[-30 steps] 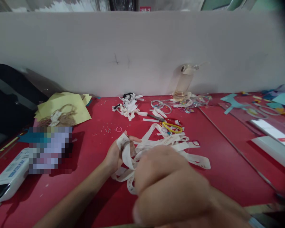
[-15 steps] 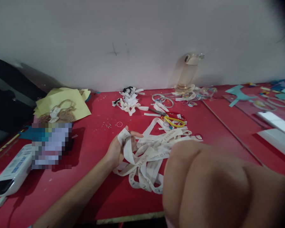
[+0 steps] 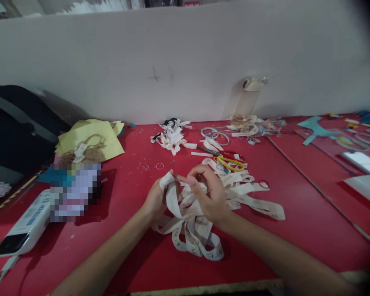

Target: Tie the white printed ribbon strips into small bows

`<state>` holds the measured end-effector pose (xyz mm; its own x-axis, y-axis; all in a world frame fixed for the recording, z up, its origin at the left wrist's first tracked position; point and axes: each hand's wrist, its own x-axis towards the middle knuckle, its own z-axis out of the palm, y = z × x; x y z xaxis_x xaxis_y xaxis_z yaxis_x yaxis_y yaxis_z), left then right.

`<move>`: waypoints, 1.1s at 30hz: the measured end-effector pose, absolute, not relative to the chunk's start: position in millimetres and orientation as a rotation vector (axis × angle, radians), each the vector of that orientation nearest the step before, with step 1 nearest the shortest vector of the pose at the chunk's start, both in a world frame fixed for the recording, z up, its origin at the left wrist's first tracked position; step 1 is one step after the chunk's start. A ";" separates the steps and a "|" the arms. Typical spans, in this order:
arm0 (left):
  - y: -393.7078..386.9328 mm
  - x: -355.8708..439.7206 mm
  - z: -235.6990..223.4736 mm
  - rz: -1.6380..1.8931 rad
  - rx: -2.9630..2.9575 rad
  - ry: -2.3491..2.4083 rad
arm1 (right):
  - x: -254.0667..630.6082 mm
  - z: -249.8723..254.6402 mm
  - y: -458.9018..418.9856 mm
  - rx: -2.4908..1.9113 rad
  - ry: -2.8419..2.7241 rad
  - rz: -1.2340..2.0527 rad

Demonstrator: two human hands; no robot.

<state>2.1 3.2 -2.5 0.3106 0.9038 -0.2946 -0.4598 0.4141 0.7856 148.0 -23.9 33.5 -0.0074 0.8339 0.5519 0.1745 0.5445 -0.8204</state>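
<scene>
A long cream ribbon (image 3: pixel 214 246) with printed letters lies in loose loops on the red table. My left hand (image 3: pixel 154 201) is closed on one end of it, and the ribbon wraps over the fingers. Close to the left fingertips, my right hand (image 3: pixel 212 197) has its thumb and forefinger drawn together in a pinch. Whatever is between them is too small to make out. Behind the ribbon, scissors (image 3: pixel 231 163) with yellow and red handles rest beside cut ribbon pieces (image 3: pixel 213 144). A small pink ring (image 3: pixel 159 166) lies beyond my left hand.
Small white bows (image 3: pixel 172 139) are heaped near the wall. A bottle (image 3: pixel 246 102) stands behind clear rings (image 3: pixel 216 135). At left are yellow sheets (image 3: pixel 111 144), twine (image 3: pixel 95 154), a white device (image 3: pixel 24 226) and a dark bag (image 3: pixel 18 123). A phone (image 3: pixel 364 164) lies at right.
My right hand has moved from close in front of the camera to beside my left fingertips, uncovering the ribbon's right part. The left hand still holds the ribbon; the view has tilted up.
</scene>
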 end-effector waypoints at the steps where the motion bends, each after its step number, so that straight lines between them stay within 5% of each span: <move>1: 4.0 1.6 -4.5 1.005 0.681 0.834 | 148.0 24.1 -22.6 -1.004 -1.517 0.717; 9: 6.3 3.7 -4.1 1.088 0.887 0.925 | 142.7 -14.6 -30.0 -1.104 -1.802 0.897; 33: -2.5 17.3 -0.3 1.144 0.833 0.848 | 143.2 -17.5 -20.1 -0.626 -2.215 0.256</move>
<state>17.3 -2.5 -0.3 0.1959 0.9714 -0.1344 -0.4116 0.2059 0.8878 143.2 -20.1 -17.5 -0.5552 0.5153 0.6528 0.3525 0.8568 -0.3765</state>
